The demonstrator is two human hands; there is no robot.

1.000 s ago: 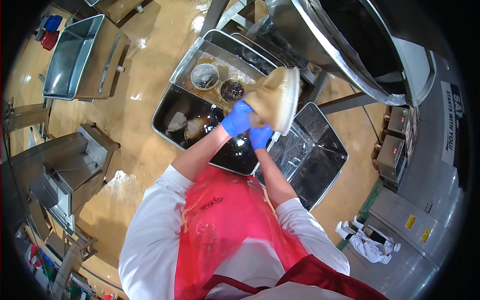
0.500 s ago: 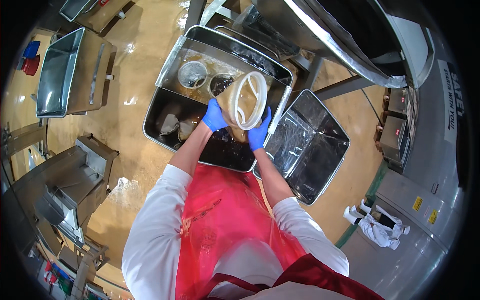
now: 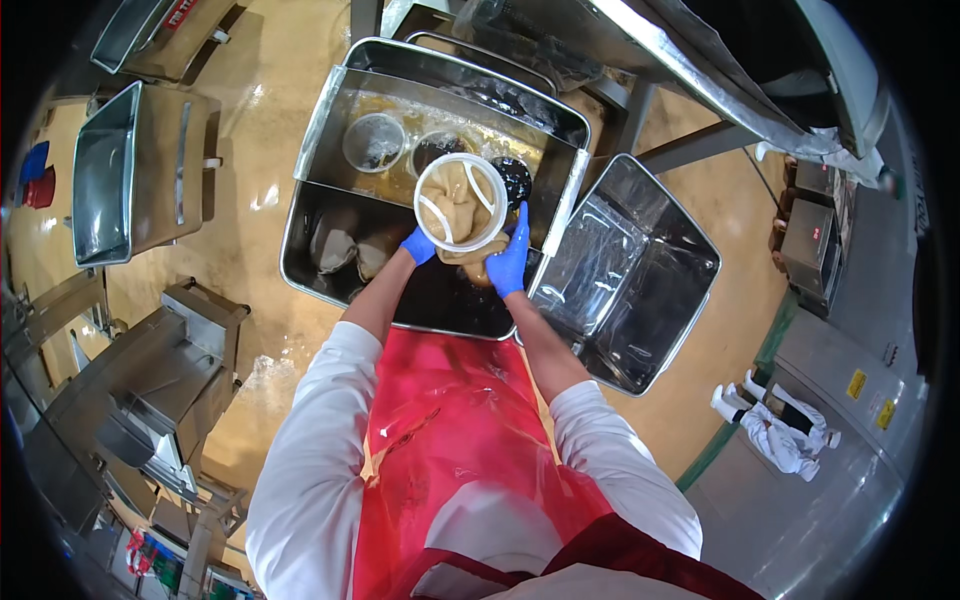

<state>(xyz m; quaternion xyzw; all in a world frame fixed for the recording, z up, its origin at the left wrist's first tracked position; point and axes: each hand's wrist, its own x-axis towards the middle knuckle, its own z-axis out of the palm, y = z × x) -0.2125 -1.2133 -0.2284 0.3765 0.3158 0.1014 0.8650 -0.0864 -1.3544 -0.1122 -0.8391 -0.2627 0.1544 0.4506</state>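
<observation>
A round translucent plastic tub with a pale rim is between my gloved hands, over the large metal bin. Tan, soft-looking lumps and two white curved strips show through its opening, which faces up. My left hand grips its lower left side. My right hand presses against its right side, fingers stretched upward along the wall. Another tan lump shows just below the tub, between my hands; what it rests on is hidden. Beyond stand several round containers, including a pale one and a dark one.
The metal bin has a raised shelf with wet, amber liquid; grey-tan pieces lie in its dark near part. An empty-looking metal bin adjoins on the right. Steel machinery overhangs far right. Another wheeled bin stands left.
The tub has tipped from leaning right to facing up, showing the tan lumps inside. My hands have shifted slightly left and nearer. A dark round container behind it has come into view.
</observation>
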